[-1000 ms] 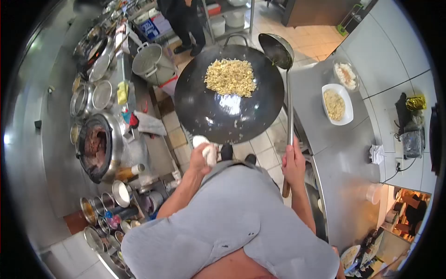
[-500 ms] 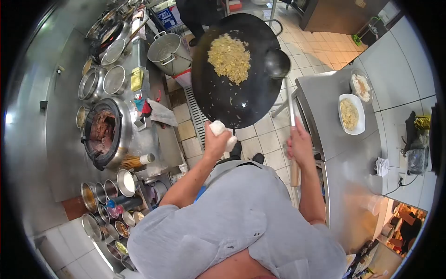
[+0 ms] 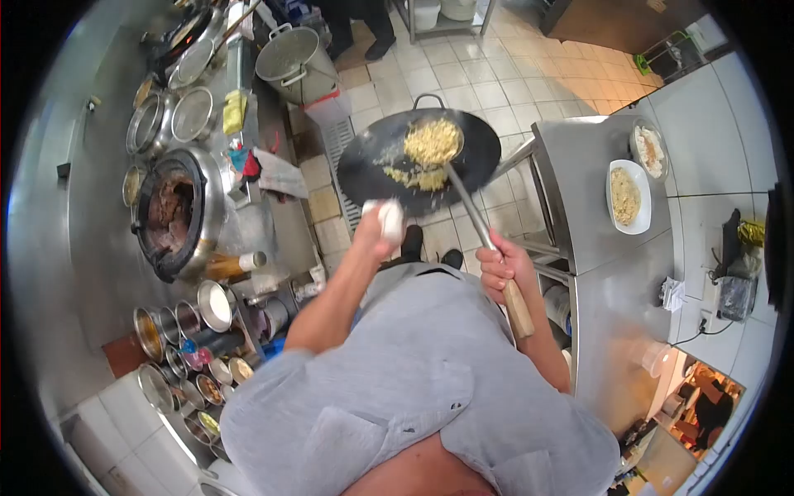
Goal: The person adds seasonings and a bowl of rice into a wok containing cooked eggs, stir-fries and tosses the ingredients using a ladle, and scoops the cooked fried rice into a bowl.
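A black wok (image 3: 357, 157) is held over the floor in front of me, with a loop handle at its far rim. My left hand (image 3: 370, 238) is closed on a bunched white cloth (image 3: 392, 220) at the wok's near edge; any handle beneath is hidden. My right hand (image 3: 505, 269) grips the wooden end of a long-handled ladle (image 3: 470, 202). Its bowl is over the wok, heaped with yellowish fried rice (image 3: 432, 142). More rice lies loose in the wok beside the bowl, somewhat blurred.
On the right, a steel counter (image 3: 571, 174) bears a white bowl of fried rice (image 3: 625, 198) and another bowl (image 3: 651, 151). A large pot (image 3: 296, 70), a stove burner (image 3: 169, 211) and several seasoning containers (image 3: 217, 306) line the left. Another person's legs (image 3: 360, 25) are at the back.
The wok has come lower and now looks foreshortened, its far handle visible. The ladle's bowl has moved from the wok's right rim to the rice and is now full. My right hand has shifted left.
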The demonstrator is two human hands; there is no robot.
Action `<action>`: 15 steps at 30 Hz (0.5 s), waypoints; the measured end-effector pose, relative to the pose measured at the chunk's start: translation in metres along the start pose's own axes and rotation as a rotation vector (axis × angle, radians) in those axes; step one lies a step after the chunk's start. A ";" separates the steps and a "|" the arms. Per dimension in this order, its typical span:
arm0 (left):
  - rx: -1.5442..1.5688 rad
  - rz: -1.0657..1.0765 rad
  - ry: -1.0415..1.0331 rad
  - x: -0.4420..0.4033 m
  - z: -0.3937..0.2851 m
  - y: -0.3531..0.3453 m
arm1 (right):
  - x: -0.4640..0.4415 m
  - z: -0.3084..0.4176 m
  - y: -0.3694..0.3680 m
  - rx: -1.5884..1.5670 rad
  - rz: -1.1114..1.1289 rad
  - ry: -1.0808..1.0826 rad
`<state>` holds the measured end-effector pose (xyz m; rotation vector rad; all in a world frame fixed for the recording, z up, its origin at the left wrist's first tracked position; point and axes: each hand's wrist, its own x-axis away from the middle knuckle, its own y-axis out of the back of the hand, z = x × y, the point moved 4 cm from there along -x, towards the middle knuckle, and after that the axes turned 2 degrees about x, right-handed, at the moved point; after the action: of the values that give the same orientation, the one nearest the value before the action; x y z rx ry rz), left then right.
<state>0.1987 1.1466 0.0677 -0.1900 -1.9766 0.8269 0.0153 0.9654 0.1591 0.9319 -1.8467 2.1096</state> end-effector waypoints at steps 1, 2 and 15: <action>0.004 0.004 0.002 -0.042 0.001 -0.002 | 0.004 -0.001 0.000 0.035 -0.022 -0.009; 0.128 0.093 0.066 -0.094 0.009 0.005 | 0.001 0.007 -0.007 0.083 -0.066 0.008; -0.404 0.060 -0.430 0.014 -0.005 0.032 | 0.015 0.046 -0.035 0.392 -0.331 0.314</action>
<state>0.1887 1.1799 0.0594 -0.3281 -2.5462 0.5240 0.0370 0.9251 0.1977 0.8469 -1.0716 2.2772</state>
